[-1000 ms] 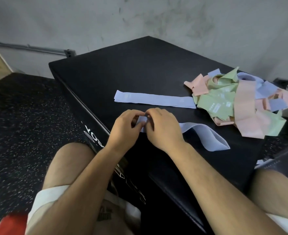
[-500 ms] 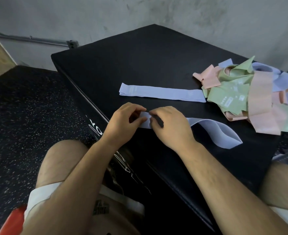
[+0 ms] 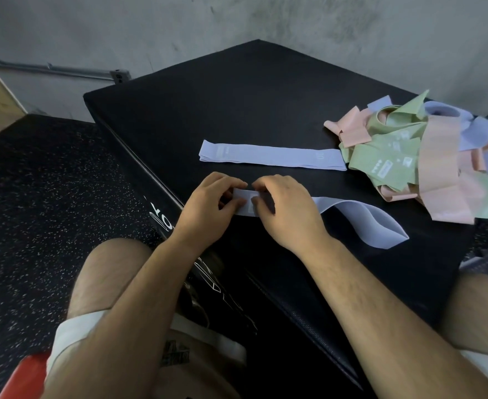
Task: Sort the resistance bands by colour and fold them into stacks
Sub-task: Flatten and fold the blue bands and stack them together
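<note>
Lavender band (image 3: 360, 223) — near end pinched between left hand (image 3: 208, 205) and right hand (image 3: 288, 208), fingertips nearly touching; probably gripped so as to square up a first fold. Far loop slack and twisted on the black desk (image 3: 251, 96). Second lavender band (image 3: 271, 158) laid flat just behind, seemingly as the start of that colour's group. Unsorted pile (image 3: 438, 174) of green, pink and lavender heaped at right — cut off by the frame edge, count not determinable. Pinched end largely hidden under fingers.

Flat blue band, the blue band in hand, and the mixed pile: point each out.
flat blue band (image 3: 271, 159), head view, middle of its length.
held blue band (image 3: 360, 223), head view, loose looped part.
mixed pile (image 3: 438, 156), head view, wide pink band on top.
</note>
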